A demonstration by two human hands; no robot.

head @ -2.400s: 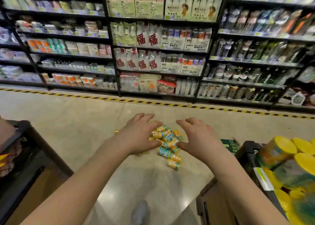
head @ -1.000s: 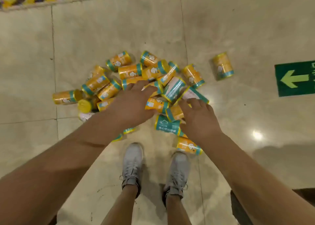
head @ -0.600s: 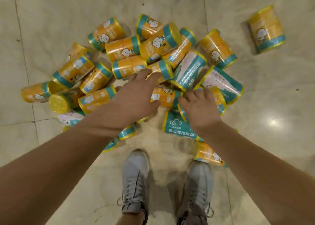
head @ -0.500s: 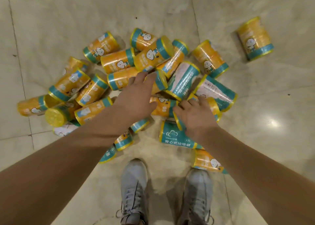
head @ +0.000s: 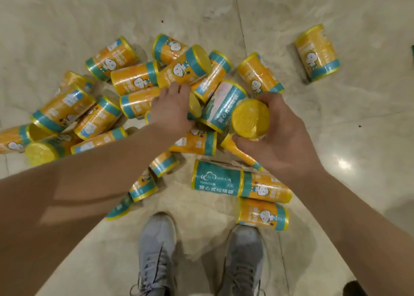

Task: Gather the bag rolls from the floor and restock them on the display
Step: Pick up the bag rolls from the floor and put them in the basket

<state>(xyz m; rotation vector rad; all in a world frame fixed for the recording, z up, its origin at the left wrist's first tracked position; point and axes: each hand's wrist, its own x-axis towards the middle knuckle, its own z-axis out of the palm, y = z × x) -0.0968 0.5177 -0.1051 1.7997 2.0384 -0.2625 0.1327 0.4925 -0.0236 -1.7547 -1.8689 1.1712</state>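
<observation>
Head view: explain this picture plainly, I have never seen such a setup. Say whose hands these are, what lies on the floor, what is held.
No machine here: a person wears a camera on the head, looking down at their own hands and shoes. Many yellow-and-teal bag rolls lie heaped on the tiled floor; a lone roll lies apart. The right hand has its grip round an upturned roll, yellow end facing the camera. The left hand rests on the heap; whether it holds anything is hidden.
</observation>
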